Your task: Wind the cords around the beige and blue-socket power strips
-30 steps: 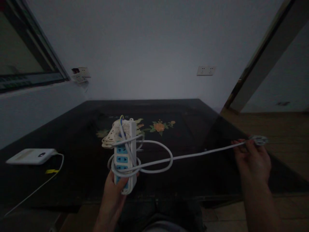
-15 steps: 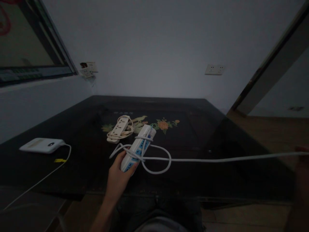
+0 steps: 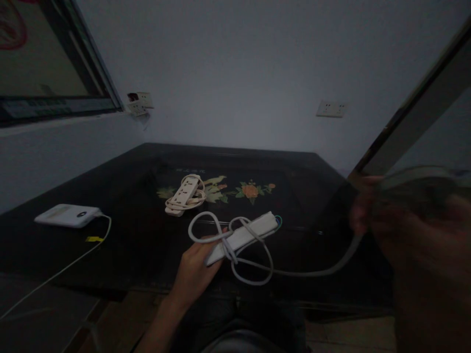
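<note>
My left hand (image 3: 198, 267) is closed round the near end of a white power strip (image 3: 253, 230), which is turned so its plain side shows. Loose loops of the strip's white cord (image 3: 253, 283) cross over it. From there the cord runs right to my right hand (image 3: 408, 230), which grips it at the right edge, smeared by motion. A blurred stretch of cord arches above the right hand. Beyond the left hand, a second, cream power strip (image 3: 185, 192) lies on the black table (image 3: 294, 196) with its own cord wound about it.
A white power bank (image 3: 68, 215) lies at the left, its thin cable trailing off the table's near edge past a yellow tag (image 3: 94, 239). Wall sockets (image 3: 331, 109) are at the back right, others (image 3: 139, 103) at the back left by the window.
The held power strip has rolled over, hiding its blue sockets, and its far end has swung right. My right hand has come inward and up with the cord, which has gone from taut to slack.
</note>
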